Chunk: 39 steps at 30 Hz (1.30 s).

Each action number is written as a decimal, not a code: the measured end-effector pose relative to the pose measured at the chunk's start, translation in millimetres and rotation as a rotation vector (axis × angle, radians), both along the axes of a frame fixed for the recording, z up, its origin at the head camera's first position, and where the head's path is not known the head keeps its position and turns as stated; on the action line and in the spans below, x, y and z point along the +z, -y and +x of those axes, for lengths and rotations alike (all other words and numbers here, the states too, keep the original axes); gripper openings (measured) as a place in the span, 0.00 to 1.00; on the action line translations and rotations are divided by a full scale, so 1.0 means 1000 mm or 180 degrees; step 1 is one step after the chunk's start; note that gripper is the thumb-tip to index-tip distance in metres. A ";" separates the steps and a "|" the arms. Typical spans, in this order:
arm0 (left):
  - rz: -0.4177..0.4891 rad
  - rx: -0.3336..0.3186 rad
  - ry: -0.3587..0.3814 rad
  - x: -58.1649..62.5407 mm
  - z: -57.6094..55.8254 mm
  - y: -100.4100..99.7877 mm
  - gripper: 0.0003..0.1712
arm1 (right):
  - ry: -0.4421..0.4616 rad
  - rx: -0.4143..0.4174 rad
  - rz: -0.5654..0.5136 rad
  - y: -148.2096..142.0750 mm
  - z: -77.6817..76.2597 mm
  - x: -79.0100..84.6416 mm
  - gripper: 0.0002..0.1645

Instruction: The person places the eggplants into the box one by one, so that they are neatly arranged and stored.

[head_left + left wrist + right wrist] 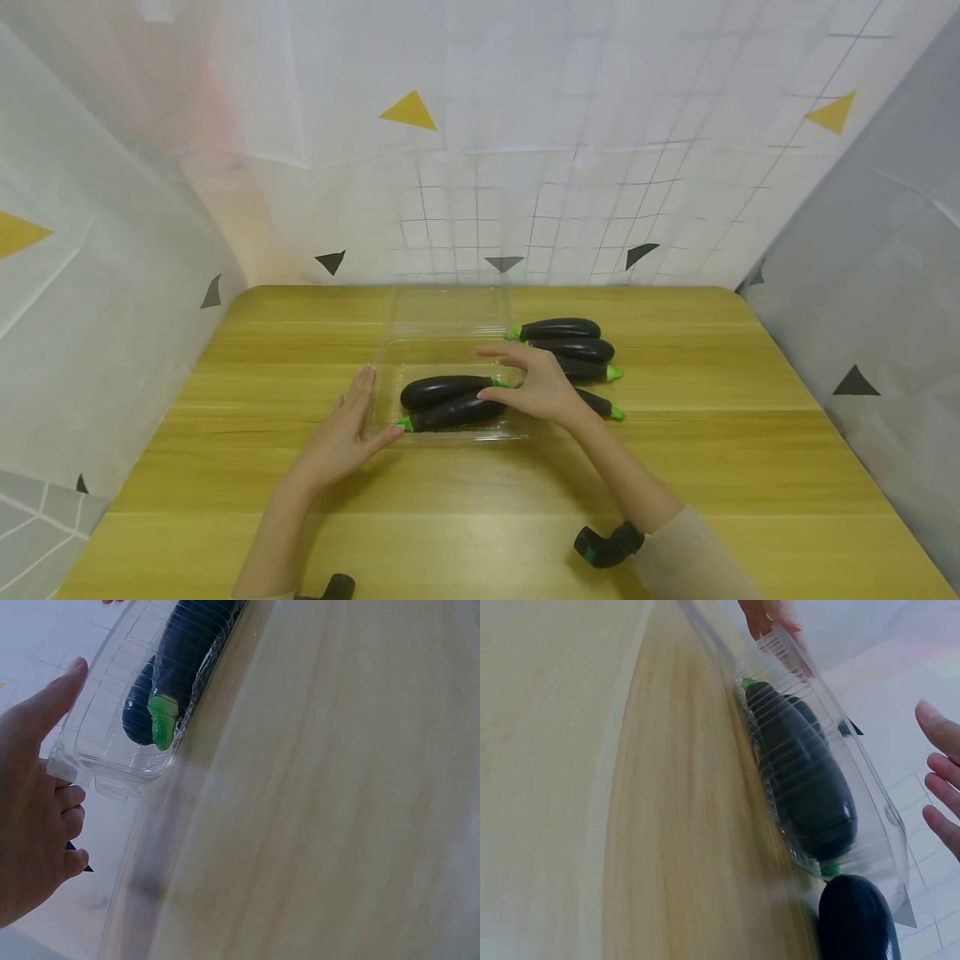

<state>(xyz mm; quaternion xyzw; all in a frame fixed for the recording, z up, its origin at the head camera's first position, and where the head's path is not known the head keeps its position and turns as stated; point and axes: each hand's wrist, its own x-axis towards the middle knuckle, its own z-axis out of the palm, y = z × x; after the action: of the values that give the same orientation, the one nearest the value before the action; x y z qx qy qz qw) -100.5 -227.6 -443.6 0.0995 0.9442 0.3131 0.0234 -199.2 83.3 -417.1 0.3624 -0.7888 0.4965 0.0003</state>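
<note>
The right hand (536,385) has its fingers spread, holding nothing, over the clear box (435,354), and the left hand (337,440) touches its side with straight fingers. Two eggplants (444,390) lie inside, so this looks like filling; next probably needs picking up one of the four eggplants (572,350) on the right. They lie on a wooden surface (465,517) by white walls (510,75).

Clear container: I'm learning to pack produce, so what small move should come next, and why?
Probably the right hand, seemingly empty, should reach for a loose eggplant: two eggplants lie in the clear container with room behind them, and four lie outside.
</note>
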 end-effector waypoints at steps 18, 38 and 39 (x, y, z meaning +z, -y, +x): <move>0.0080 -0.0020 0.0031 0.001 0.000 0.001 0.58 | -0.0217 -0.0174 -0.0144 -0.044 0.016 0.016 0.35; 0.0029 -0.0002 0.0076 0.003 0.001 0.000 0.59 | -0.0196 -0.0384 0.0095 -0.078 0.021 0.015 0.37; 0.0023 0.0000 0.0076 0.003 0.001 0.000 0.58 | -0.0200 -0.0398 0.0104 -0.078 0.023 0.019 0.37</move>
<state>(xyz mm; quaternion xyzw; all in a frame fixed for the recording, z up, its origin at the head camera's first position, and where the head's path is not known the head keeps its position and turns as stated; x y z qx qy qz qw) -99.5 -227.7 -440.2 0.0958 0.9427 0.3177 0.0343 -176.0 161.6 -398.2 0.3278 -0.8175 0.4709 0.0501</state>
